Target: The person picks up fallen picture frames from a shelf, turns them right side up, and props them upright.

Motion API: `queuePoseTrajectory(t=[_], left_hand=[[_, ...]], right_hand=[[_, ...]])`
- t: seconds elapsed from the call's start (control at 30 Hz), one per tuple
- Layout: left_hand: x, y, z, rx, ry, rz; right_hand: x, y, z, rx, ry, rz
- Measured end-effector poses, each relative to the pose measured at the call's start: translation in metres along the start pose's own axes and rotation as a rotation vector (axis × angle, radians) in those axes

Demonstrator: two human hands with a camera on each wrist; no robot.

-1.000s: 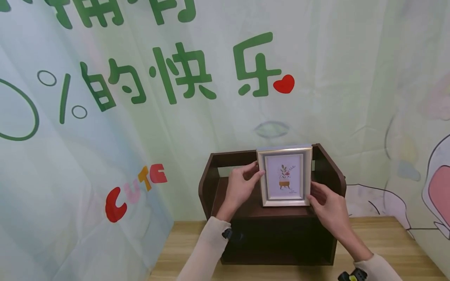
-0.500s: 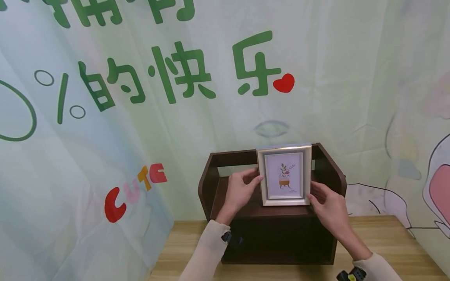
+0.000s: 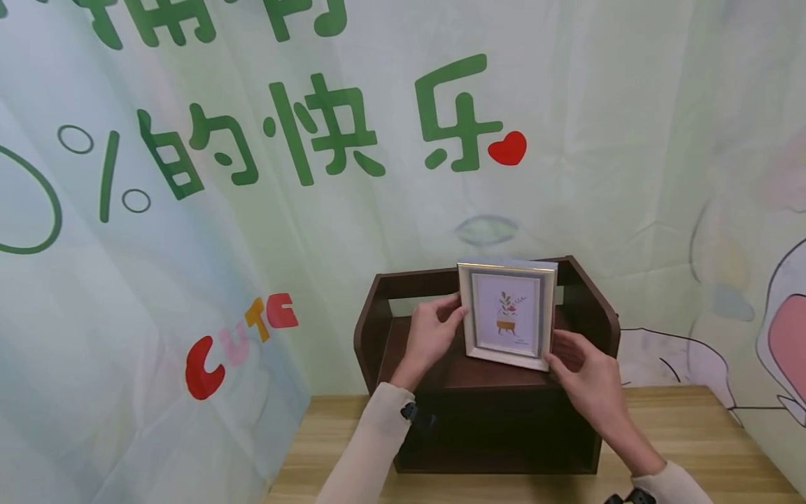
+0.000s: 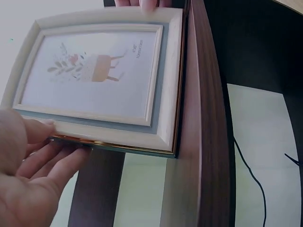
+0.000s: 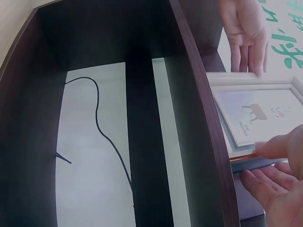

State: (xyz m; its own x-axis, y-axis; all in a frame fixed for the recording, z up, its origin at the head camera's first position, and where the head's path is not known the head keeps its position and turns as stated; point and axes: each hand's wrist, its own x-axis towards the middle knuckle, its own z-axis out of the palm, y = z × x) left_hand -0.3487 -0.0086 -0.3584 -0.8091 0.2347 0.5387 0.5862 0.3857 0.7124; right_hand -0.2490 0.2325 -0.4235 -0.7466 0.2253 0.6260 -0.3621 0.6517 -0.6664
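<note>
A pale picture frame [image 3: 506, 315] with a gold-edged border stands upright on the top board of a dark brown shelf [image 3: 403, 350], turned a little. Its print shows a plant in an orange pot on legs. My left hand [image 3: 433, 334] pinches the frame's left side, thumb on the front and fingers behind, as the left wrist view shows with the frame [image 4: 94, 71]. Lower down, my right hand [image 3: 588, 374] pinches the right side near the bottom corner. In the right wrist view the right thumb [image 5: 274, 145] lies on the front border, with fingers at the back.
The shelf stands on a light wooden table [image 3: 680, 434] against a printed curtain [image 3: 598, 140]. Raised side panels and a back rail [image 3: 418, 285] surround its top board. Through the shelf's open lower compartment a dark line [image 5: 99, 118] shows on the pale background.
Between my hands the picture frame has turned slightly, its left bottom corner going back and its right bottom corner coming forward. Both hands still hold its sides.
</note>
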Motion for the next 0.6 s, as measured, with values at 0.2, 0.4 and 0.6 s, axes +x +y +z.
queuePoseTrajectory(t=[0.2, 0.4, 0.6], left_hand=[[0.011, -0.004, 0.006, -0.005, -0.032, -0.013], [0.023, -0.008, 0.016, -0.044, -0.078, -0.058], [0.034, -0.009, 0.025, -0.057, -0.103, -0.068]], right_hand=[[-0.004, -0.001, 0.000, 0.011, 0.000, -0.015], [-0.011, -0.002, 0.002, -0.019, 0.022, -0.049], [-0.016, -0.006, 0.009, -0.012, 0.016, -0.058]])
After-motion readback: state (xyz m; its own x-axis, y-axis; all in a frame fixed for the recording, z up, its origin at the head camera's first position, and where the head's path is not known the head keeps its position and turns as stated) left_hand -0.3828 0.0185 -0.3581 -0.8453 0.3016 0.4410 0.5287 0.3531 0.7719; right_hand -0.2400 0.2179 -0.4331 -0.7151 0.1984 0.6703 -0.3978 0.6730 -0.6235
